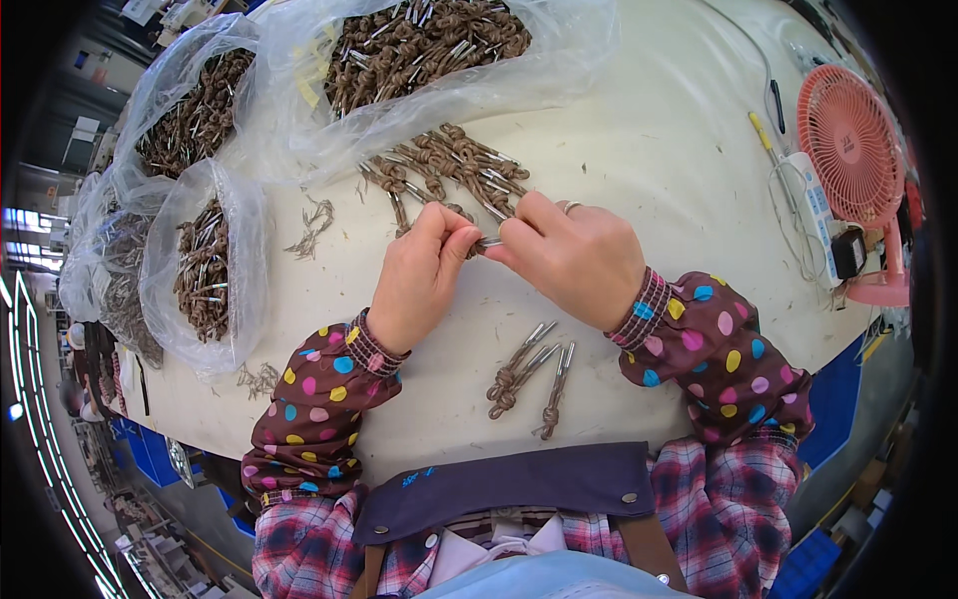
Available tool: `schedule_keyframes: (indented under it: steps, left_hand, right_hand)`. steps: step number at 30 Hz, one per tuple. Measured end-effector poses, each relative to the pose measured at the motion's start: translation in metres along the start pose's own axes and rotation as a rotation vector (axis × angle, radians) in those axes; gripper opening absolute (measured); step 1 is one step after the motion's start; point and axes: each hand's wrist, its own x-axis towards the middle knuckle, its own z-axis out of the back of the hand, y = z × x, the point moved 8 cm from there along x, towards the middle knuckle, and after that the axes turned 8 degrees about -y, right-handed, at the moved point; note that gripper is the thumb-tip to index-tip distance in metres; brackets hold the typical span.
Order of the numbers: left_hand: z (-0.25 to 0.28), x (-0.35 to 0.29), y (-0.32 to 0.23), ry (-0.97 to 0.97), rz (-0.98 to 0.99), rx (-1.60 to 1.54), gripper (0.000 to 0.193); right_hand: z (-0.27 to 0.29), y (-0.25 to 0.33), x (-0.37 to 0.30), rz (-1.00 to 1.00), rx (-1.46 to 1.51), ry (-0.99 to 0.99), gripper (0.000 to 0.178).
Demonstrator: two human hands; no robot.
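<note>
Knotted brown cords (429, 60) lie inside 3 clear plastic bags (251, 262).

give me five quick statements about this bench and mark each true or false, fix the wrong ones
1. The left hand and the right hand meet at a metal-tipped cord. True.
2. All the knotted cords are inside bags. False: loose cords lie on the table, near the apron.
3. A pinkish-red fan stands toward the right of the picture. True.
4. The sleeve covers are plain white. False: the sleeve covers are dark with coloured dots.
5. A clear plastic bag left of the hands holds bundled brown cords. True.
</note>
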Motion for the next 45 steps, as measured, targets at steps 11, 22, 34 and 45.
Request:
schedule_keyframes:
  steps: [11,22,34,45]
  left_hand:
    - [-0.001,0.0,0.012,0.003,0.125,-0.168,0.013]
    - [0.005,0.003,-0.012,0.004,-0.291,0.02,0.031]
    - [0.004,-0.001,-0.031,-0.021,-0.427,0.237,0.042]
    - [0.01,0.001,-0.027,-0.081,-0.44,0.155,0.011]
  right_hand:
    - [-0.001,-0.022,0.001,-0.185,0.19,-0.003,0.024]
    - [-0.033,-0.056,-0.015,-0.722,0.802,0.229,0.028]
    - [-0.013,-0.03,-0.006,-0.384,0.548,0.074,0.022]
    - [-0.011,-0.03,-0.005,-0.418,0.609,0.084,0.023]
